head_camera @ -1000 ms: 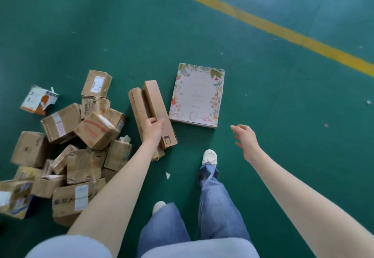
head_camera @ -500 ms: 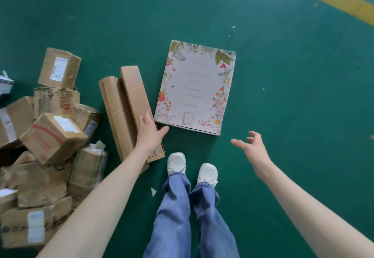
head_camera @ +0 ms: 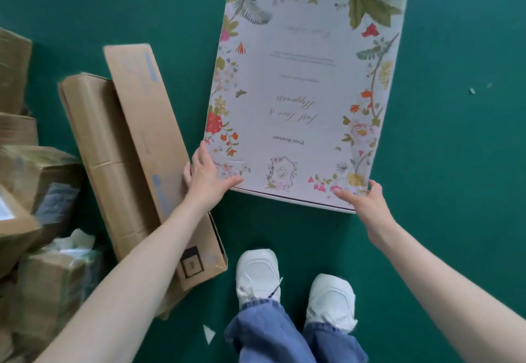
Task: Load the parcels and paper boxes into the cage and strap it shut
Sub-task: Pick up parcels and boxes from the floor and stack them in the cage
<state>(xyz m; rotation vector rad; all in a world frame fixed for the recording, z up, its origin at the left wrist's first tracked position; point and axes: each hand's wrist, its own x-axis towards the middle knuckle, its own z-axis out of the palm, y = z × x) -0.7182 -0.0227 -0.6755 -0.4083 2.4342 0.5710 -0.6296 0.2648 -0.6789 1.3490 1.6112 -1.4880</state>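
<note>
Left hand (head_camera: 209,174) and right hand (head_camera: 367,200) on floral paper box (head_camera: 301,77).
I grip its near corners, one hand each, thumbs on the lid. The box is on the green floor (head_camera: 455,163), ahead of my white shoes (head_camera: 257,274), just beside two long brown cartons (head_camera: 136,149) on its left.

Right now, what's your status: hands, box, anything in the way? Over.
Left hand, right hand grip near corners of flowered box. Lid faces up. Long cardboard box close beside left hand.
</note>
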